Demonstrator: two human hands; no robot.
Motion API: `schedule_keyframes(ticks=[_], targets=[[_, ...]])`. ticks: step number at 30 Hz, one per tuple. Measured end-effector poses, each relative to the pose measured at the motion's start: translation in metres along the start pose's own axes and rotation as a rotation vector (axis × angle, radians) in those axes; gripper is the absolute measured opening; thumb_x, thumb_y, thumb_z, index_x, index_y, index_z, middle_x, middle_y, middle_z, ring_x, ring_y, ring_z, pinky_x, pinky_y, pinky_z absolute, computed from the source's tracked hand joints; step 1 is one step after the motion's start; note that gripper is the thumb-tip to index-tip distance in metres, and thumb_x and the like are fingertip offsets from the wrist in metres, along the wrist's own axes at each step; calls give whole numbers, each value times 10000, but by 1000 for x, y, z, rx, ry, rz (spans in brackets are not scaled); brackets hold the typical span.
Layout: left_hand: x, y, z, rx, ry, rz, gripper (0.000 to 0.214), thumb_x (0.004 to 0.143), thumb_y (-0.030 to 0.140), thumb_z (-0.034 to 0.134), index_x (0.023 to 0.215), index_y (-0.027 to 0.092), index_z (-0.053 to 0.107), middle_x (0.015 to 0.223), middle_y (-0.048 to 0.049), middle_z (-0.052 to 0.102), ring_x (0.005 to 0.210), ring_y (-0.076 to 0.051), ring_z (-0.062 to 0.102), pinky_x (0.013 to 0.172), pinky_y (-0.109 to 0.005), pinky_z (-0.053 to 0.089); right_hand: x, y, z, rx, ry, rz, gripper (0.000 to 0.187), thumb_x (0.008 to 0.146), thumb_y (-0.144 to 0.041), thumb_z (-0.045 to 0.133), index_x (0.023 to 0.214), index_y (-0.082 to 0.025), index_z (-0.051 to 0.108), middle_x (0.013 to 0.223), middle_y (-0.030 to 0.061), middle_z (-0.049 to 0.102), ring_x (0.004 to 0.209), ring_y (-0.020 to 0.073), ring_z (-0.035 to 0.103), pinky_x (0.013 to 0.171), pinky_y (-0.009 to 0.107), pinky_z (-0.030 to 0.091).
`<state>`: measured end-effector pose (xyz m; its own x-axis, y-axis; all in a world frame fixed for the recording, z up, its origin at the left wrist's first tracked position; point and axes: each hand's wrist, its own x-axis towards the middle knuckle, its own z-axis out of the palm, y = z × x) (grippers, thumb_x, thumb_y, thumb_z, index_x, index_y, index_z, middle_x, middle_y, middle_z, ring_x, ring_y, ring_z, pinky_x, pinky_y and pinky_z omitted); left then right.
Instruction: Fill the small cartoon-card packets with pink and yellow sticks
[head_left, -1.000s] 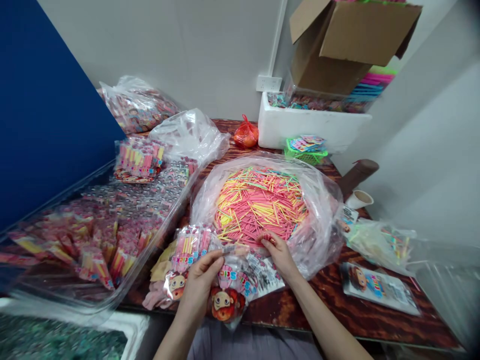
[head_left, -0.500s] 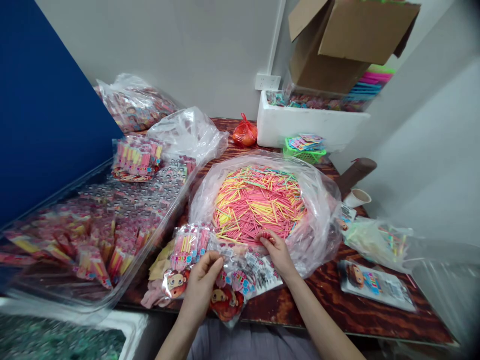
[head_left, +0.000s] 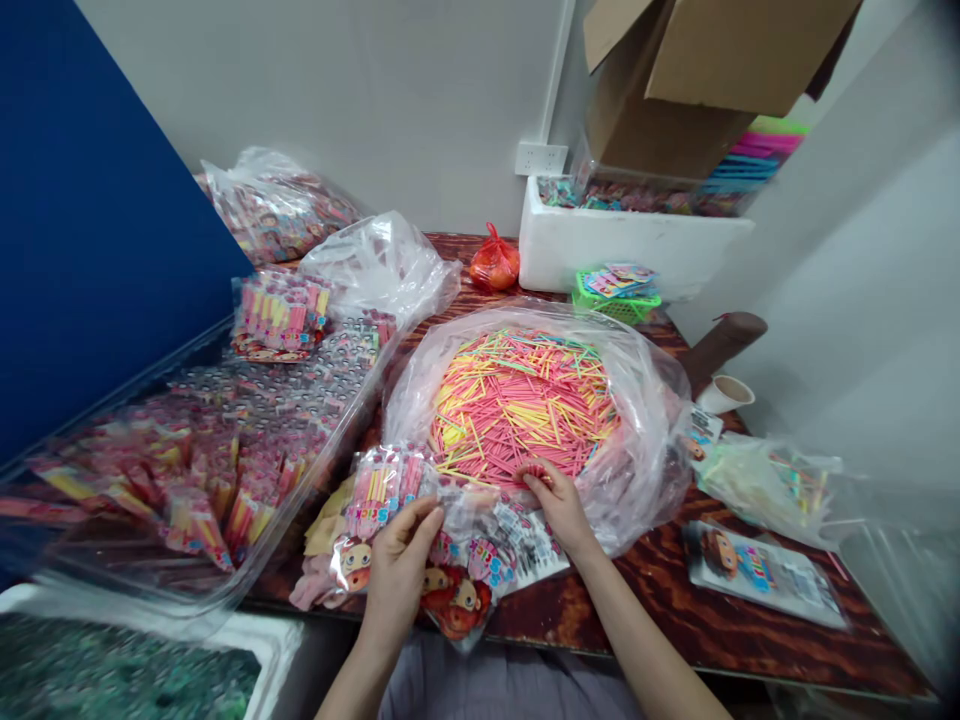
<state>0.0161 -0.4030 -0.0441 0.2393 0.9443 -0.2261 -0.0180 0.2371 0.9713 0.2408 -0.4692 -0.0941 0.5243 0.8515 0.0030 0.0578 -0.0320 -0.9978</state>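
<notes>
A big clear plastic bag (head_left: 645, 420) lies open on the table, full of loose pink, yellow and green sticks (head_left: 525, 400). My right hand (head_left: 555, 505) rests at the near edge of that heap, fingers pinched on a small bunch of sticks. My left hand (head_left: 401, 565) is closed on a clear printed packet (head_left: 465, 580) with a cartoon face, held over a stack of similar empty packets (head_left: 525, 545). A filled packet of sticks (head_left: 375, 490) lies just left of my left hand.
At the left, a large clear bag (head_left: 187, 460) holds several filled packets. Behind stand a white foam box (head_left: 630, 245), a cardboard box (head_left: 697, 70), a green basket (head_left: 615, 295), an orange bag (head_left: 493, 265) and a paper cup (head_left: 724, 393). More packets (head_left: 765, 570) lie at the right.
My left hand has drawn the packet slightly nearer and lower. My right hand has stayed at the edge of the stick heap.
</notes>
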Motion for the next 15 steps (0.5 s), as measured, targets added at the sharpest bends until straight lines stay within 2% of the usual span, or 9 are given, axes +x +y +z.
schedule_keyframes(ticks=[3, 7, 12, 15], targets=[[0, -3, 1, -11, -27, -5, 275, 674, 384, 776, 853, 186, 709, 804, -9, 679, 765, -168, 580, 711, -238, 451, 0, 3, 0, -14, -5, -2, 167, 828, -367, 614, 850, -214, 679, 861, 45, 718, 858, 226, 656, 802, 340, 490], [-3, -2, 4, -16, -43, 34, 236, 742, 398, 724, 774, 179, 641, 681, 29, 556, 646, -122, 489, 615, -208, 396, 0, 6, 0, -6, 7, 20, 185, 820, -389, 630, 873, -220, 682, 868, 45, 722, 810, 221, 655, 791, 356, 504], [-10, 10, 8, 96, -86, 106, 312, 809, 420, 639, 632, 172, 574, 621, 26, 474, 624, -127, 438, 606, -215, 365, 1, 4, -1, 19, -4, 35, 215, 797, -408, 661, 864, -207, 692, 864, 55, 722, 836, 229, 656, 782, 345, 508], [-12, 11, 9, 80, -94, 87, 266, 776, 412, 669, 676, 174, 605, 650, 18, 511, 657, -143, 469, 636, -224, 385, 3, 0, -2, 53, 3, 72, 245, 764, -442, 682, 840, -209, 693, 841, 53, 721, 806, 230, 655, 734, 339, 520]])
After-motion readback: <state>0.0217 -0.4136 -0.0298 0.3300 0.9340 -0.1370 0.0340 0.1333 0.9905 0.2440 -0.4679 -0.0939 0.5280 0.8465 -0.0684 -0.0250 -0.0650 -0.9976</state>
